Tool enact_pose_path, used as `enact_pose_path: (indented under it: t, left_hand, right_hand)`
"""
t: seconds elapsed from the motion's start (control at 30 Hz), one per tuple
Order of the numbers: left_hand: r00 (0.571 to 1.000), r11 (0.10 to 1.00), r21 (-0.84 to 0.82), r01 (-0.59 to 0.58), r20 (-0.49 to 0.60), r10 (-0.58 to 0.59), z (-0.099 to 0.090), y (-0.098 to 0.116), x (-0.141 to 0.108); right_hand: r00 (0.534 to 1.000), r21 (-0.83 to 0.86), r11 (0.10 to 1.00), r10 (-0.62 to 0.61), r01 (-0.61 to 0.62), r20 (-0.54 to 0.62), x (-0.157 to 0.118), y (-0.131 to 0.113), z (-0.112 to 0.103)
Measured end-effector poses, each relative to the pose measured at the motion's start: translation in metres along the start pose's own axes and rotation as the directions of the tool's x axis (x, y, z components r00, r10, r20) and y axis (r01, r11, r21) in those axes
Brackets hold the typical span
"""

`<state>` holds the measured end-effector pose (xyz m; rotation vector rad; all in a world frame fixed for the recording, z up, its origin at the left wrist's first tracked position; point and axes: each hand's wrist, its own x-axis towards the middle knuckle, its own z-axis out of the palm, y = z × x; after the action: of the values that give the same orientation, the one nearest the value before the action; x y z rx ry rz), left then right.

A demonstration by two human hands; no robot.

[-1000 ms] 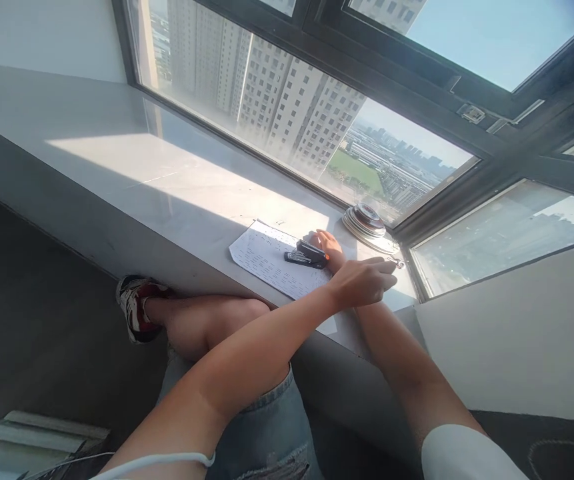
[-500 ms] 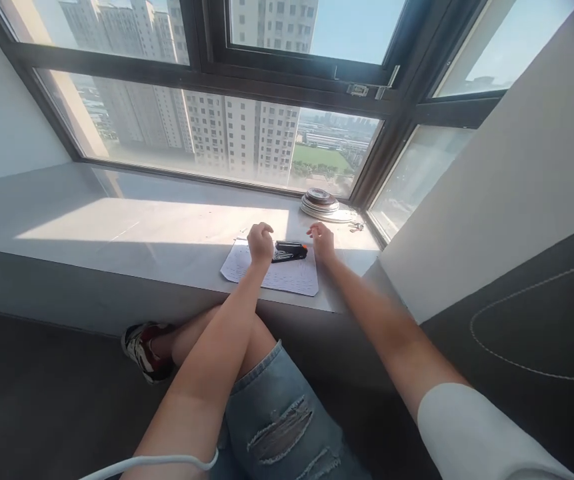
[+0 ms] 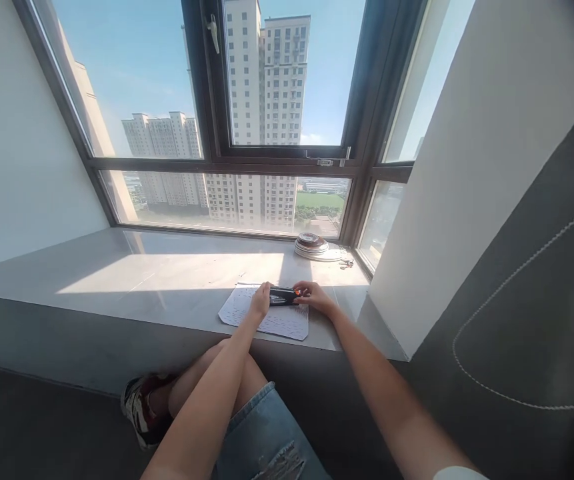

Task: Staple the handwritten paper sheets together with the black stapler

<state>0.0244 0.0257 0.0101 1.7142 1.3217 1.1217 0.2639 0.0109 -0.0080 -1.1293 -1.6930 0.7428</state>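
Observation:
A black stapler [image 3: 283,297] with an orange spot near its right end lies over handwritten paper sheets [image 3: 281,325] on the window ledge. Closed around the stapler's left end is my left hand [image 3: 261,301], its fingertips mostly hidden. At the other end, the thumb and fingers of my right hand [image 3: 315,297] grip the stapler beside the orange spot. The sheets lie flat beneath, close to the ledge's front edge.
Behind my right hand, a stack of round, plate-like pieces [image 3: 311,248] stands by the window corner. Small keys or metal bits [image 3: 347,264] lie beside it. A beaded cord [image 3: 471,380] hangs at the right, and the wall [image 3: 431,220] bounds that side.
Both hands have come in onto the stapler's ends; before, the right hand was apart from it and the left was raised beside it. The view has tilted upward.

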Motion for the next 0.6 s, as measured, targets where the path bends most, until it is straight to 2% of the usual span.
enact_pose_path:
  t: [0.2,0.4,0.6]
  left_hand:
    - [0.999,0.997,-0.075,0.011,0.031,-0.008,0.006,-0.004,-0.019]
    - [0.999,0.990,-0.140,0.024,0.024,-0.021,0.018,0.001,-0.011]
    - [0.996,0.961,-0.263,0.080,-0.011,-0.086,0.024,-0.005,-0.005]
  right_hand:
    - [1.000,0.025,1.000,0.017,-0.018,0.021,-0.005,-0.006,-0.003]
    - [0.998,0.017,0.999,0.038,-0.037,-0.054,-0.003,-0.003,-0.004]
    - [0.995,0.006,0.998,0.059,-0.059,-0.085,0.002,0.005,-0.001]
